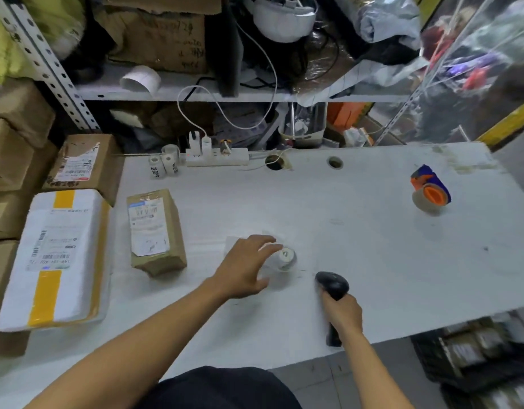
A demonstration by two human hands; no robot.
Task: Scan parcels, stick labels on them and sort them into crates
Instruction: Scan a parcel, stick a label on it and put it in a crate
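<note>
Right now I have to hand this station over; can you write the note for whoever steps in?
Hands: the left hand reaches over the small label roll on the white table, fingers spread; whether it grips the roll yet is unclear. The right hand holds the black scanner by its handle, head resting near the table.
Parcels: a small brown box lies left of the left hand; a white parcel with yellow tape and a brown carton sit at the far left edge.
Done: cannot tell which are scanned.
Left: label and sort these three.
</note>
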